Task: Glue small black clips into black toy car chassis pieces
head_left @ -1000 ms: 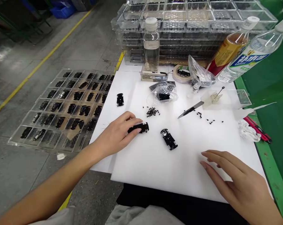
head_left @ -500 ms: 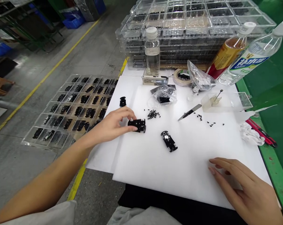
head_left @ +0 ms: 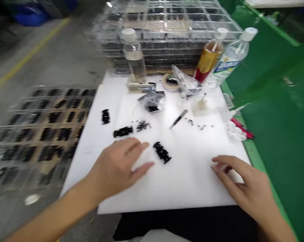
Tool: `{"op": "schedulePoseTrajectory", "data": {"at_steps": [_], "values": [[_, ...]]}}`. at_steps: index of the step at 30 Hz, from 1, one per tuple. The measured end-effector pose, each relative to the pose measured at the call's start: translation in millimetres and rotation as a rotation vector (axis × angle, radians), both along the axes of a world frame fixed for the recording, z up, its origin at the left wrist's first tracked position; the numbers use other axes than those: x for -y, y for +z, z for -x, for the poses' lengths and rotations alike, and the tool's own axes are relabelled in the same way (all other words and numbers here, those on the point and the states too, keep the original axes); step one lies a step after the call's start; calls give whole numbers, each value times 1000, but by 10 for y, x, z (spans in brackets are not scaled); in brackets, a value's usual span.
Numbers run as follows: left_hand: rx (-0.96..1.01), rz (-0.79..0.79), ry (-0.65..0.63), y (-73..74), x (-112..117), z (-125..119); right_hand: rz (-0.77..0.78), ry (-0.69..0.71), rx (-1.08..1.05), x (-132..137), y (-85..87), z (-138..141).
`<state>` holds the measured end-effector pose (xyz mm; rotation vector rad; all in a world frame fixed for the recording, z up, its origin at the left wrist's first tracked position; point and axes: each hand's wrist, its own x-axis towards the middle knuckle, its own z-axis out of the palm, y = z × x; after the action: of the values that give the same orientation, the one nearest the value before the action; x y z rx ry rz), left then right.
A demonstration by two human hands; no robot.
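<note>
My left hand (head_left: 119, 166) hovers over the white foam pad (head_left: 182, 181) with fingers spread and nothing in it. Its fingertips reach toward a black plastic part (head_left: 162, 152) lying in the middle of the pad. A second black part (head_left: 123, 131) lies just beyond the hand, and a third black part (head_left: 105, 116) rests further left. My right hand (head_left: 245, 185) rests at the pad's right edge, fingers loosely curved and holding nothing. A small heap of black screws (head_left: 143, 125) and tweezers (head_left: 178, 118) lie further back. The frame is blurred by motion.
Clear trays (head_left: 167, 33) are stacked at the back, with three bottles (head_left: 134, 55) in front of them. A tape roll (head_left: 171, 82) and plastic bags (head_left: 153, 101) lie near. A compartment tray of black parts (head_left: 41, 127) sits lower left. Green table surface (head_left: 280, 101) runs along the right.
My left hand let go of the black part, which now lies on the pad, and drew back toward me and the middle part. The camera swung right; my right hand barely moved.
</note>
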<state>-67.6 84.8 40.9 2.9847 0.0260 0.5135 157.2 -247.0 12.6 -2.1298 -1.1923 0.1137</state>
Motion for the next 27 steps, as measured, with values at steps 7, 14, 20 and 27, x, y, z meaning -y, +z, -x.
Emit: {"op": "schedulePoseTrajectory", "data": {"at_steps": [7,14,20,27], "values": [[70,-287,-290,-226,472,-440,-3,-470,139,-141,277,-588],[124,-289,-524,-9,714,-533,130,-436,45,-583,241,-1405],[104,-240,-537,-157,951,-667,-17,-317,-31,-610,312,-1486],[-27,-128,-523,-219,789,-734,-415,-107,-608,-386,523,-652]]}}
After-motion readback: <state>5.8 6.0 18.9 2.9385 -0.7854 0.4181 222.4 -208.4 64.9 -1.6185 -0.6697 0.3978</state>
